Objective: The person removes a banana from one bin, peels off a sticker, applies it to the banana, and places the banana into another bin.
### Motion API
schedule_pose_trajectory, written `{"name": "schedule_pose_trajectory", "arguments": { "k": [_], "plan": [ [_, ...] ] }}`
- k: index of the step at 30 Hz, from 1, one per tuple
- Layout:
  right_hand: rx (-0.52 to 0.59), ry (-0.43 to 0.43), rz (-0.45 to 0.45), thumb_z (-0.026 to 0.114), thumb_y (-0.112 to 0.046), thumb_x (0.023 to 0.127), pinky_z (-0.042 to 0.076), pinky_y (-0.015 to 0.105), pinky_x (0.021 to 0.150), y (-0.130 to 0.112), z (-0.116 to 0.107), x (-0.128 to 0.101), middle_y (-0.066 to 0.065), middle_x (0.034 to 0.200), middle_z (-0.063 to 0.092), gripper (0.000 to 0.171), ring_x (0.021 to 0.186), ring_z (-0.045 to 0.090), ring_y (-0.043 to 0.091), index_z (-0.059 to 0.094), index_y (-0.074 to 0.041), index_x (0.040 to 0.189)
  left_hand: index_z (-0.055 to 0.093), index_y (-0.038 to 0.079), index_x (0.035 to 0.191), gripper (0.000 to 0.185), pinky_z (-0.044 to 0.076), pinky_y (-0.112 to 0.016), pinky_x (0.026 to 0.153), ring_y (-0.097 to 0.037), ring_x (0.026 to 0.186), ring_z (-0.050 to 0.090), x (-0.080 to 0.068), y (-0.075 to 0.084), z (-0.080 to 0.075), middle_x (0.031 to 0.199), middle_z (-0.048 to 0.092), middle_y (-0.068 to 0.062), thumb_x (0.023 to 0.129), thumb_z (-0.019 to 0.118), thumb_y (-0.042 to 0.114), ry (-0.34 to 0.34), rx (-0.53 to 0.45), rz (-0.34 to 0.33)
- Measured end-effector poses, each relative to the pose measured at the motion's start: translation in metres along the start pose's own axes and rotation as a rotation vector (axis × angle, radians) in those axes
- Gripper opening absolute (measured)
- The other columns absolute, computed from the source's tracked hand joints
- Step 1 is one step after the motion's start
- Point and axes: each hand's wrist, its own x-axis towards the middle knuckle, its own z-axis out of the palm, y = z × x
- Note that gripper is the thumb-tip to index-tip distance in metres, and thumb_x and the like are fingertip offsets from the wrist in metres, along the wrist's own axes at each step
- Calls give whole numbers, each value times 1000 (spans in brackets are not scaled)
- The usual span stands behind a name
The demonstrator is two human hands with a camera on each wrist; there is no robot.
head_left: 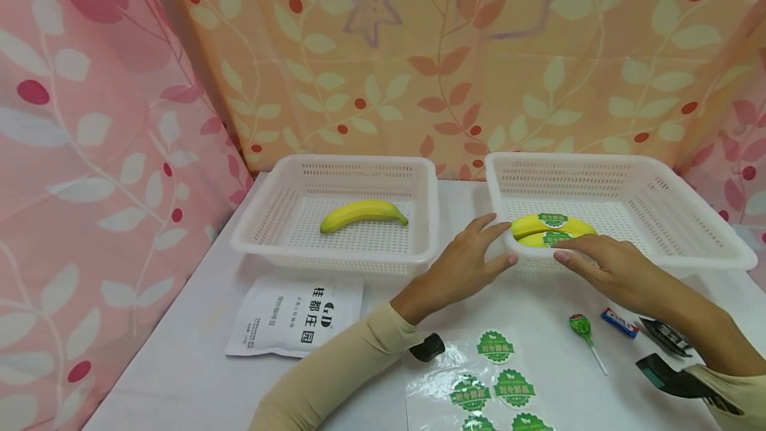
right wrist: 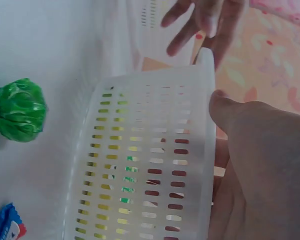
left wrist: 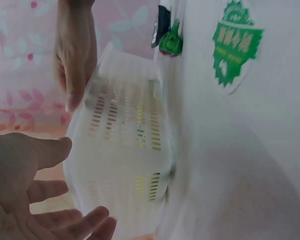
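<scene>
Two yellow bananas (head_left: 553, 229) with green stickers lie at the front left of the right white basket (head_left: 688, 245). My right hand (head_left: 592, 259) reaches over that basket's front rim with straight fingers, its fingertips just in front of the bananas and holding nothing. My left hand (head_left: 479, 253) is open beside the basket's front left corner, fingers spread toward it. The right wrist view shows the basket wall (right wrist: 150, 165) next to my right hand (right wrist: 262, 165). The left wrist view shows my empty left palm (left wrist: 30, 200). A bare banana (head_left: 362, 213) lies in the left basket (head_left: 263, 235).
A clear sheet of green round stickers (head_left: 499, 384) lies on the white table near me. A green lollipop (head_left: 579, 326), a blue wrapped sweet (head_left: 619, 322) and dark objects (head_left: 664, 336) are at the right. A white printed packet (head_left: 296, 314) is left of centre. Patterned curtains close in the table.
</scene>
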Motion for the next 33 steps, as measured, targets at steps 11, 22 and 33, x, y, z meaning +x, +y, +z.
{"name": "schedule_pose_trajectory", "arguments": {
  "k": [11, 22, 33],
  "plan": [
    [-51, 14, -1, 50, -46, 112, 38, 82, 98, -2, 7, 1, 33, 144, 59, 55, 129, 52, 60, 63, -3, 144, 65, 15, 144, 42, 48, -21, 108, -13, 132, 61, -76, -15, -31, 142, 65, -1, 104, 71, 27, 152, 191, 386],
    [-54, 23, 9, 51, -49, 111, 36, 80, 98, 2, 8, -2, 33, 143, 60, 57, 129, 52, 59, 64, -4, 144, 76, 17, 129, 34, 50, -49, 91, -27, 123, 66, -115, -68, -80, 129, 73, -3, 96, 81, 26, 447, 398, 216],
    [-54, 16, 16, 52, -50, 110, 39, 81, 99, -2, 8, 0, 32, 143, 60, 58, 129, 53, 58, 64, -5, 143, 84, 25, 116, 27, 47, -44, 85, -22, 107, 75, -121, -82, -94, 111, 81, 3, 98, 77, 42, 378, 384, 17]
  ]
}}
